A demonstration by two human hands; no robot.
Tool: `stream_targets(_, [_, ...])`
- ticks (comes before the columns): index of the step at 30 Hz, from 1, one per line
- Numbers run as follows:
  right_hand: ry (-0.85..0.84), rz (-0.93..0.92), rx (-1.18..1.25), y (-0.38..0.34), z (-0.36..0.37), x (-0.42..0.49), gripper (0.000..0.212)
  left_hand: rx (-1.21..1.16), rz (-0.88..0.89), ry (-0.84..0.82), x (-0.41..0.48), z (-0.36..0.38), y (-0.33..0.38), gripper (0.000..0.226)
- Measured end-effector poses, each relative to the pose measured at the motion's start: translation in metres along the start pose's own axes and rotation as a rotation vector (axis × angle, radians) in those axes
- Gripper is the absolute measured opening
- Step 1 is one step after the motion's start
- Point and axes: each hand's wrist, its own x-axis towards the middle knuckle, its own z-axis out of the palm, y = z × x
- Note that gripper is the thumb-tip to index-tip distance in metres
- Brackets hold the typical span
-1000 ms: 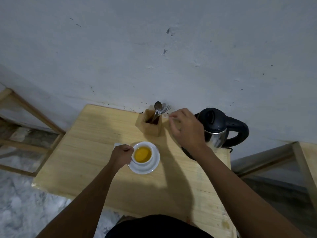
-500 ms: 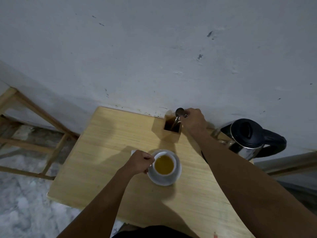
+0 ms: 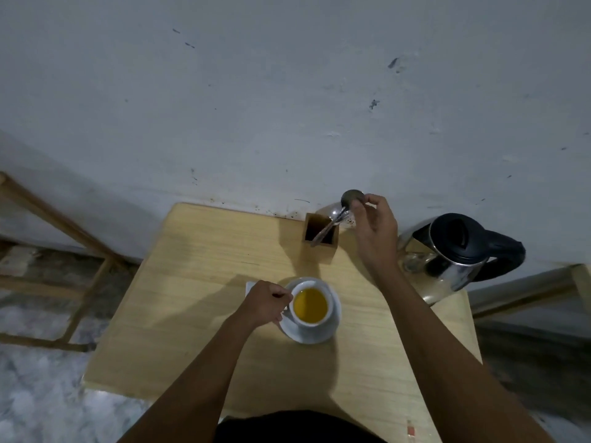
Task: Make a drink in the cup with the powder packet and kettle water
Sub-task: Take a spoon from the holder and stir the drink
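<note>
A white cup (image 3: 329, 316) full of yellow-orange liquid stands on a white saucer (image 3: 319, 337) near the middle of the wooden table (image 3: 192, 298). My left hand (image 3: 267, 303) grips the cup's left side, by its handle. My right hand (image 3: 372, 231) is raised beside the wooden cutlery holder (image 3: 320, 251) at the table's back edge and pinches a metal spoon (image 3: 351, 197), bowl up, lifted above the holder. A white corner of the powder packet (image 3: 250, 286) shows from under my left hand. The steel kettle (image 3: 454, 254) with its black lid and handle stands at the right.
More cutlery leans inside the holder. A grey wall rises right behind the table. Wooden frames stand on the marbled floor to the left (image 3: 86, 251) and to the right (image 3: 575, 279). My dark clothing fills the bottom edge.
My right hand reached the cutlery holder, closed on a spoon and has lifted it upward. My left hand stayed on the cup. The camera view shifted.
</note>
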Motion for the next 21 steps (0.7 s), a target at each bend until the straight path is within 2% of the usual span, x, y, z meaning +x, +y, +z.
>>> stream_targets(4, [0.053,0.006,0.151,-0.012,-0.007,-0.025,0.010,-0.011,0.000,0.010,0.000,0.001,-0.001,0.021])
stream_targets(8, [0.081,0.143,0.080,-0.006,-0.011,-0.043,0.024,0.000,0.026,0.016,-0.001,0.003,-0.001,0.020])
stream_targets(12, [-0.053,0.388,0.040,0.013,-0.017,-0.064,0.027,0.019,0.058,0.030,-0.001,0.004,-0.005,0.020])
stream_targets(16, [-0.182,0.492,-0.025,0.025,-0.027,-0.086,0.020,0.033,0.088,0.042,-0.002,0.006,-0.009,0.020])
stream_targets(21, [-0.184,0.570,0.159,0.029,-0.028,-0.117,0.012,0.053,0.165,0.087,-0.003,0.011,-0.016,0.019])
